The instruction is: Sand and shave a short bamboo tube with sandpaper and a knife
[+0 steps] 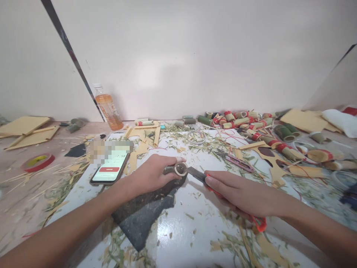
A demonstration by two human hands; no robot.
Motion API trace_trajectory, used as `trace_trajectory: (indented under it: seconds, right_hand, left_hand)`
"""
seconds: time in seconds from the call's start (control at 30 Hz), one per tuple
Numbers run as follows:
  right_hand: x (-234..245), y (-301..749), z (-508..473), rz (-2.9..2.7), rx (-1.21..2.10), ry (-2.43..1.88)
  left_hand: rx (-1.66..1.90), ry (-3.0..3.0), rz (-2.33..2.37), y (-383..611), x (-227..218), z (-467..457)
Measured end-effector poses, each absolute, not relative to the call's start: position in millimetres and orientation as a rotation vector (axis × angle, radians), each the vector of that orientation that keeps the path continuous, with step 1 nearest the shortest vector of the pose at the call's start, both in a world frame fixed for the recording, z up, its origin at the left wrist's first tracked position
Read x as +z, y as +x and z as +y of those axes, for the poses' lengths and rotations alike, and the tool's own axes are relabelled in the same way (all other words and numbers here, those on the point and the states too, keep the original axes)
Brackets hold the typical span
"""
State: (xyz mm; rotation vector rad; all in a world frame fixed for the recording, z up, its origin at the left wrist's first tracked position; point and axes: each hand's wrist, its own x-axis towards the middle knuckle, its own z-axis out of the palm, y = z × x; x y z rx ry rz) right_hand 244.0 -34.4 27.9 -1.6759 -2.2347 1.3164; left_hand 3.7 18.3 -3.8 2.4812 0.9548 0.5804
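My left hand (152,173) is closed around a short bamboo tube piece (180,169), holding it on its side over a dark grey mat (145,216). My right hand (240,191) grips a utility knife with a red handle (258,222). Its blade (195,173) points left and touches the open end of the bamboo piece. Both forearms reach in from the bottom corners.
A phone (110,169) with a lit screen lies left of my hands. An orange drink bottle (107,108) stands by the wall. Several bamboo tubes with red thread (245,121) are piled at the back right. Cardboard cut-outs (275,163), a red tape roll (37,162) and shavings cover the surface.
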Motion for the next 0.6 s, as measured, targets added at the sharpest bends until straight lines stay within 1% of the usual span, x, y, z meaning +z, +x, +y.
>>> trace_trajectory:
  seconds: [0.2,0.33,0.43,0.6]
  right_hand:
    - [28,243,-35,-2.255,1.307,-1.656]
    - [23,243,-36,-2.141,1.518,-1.697]
    - [18,247,-35,-2.021,1.676,-1.636]
    - [17,254,-33,-2.007,1.692,-1.548]
  left_hand:
    - [0.581,2.528,0.960,4,-5,17]
    - [0.602,2.521,0.961,3,-7,17]
    - [0.630,2.508,0.972,3,-8,17]
    - [0.632,2.486,1.015,4,-8,15]
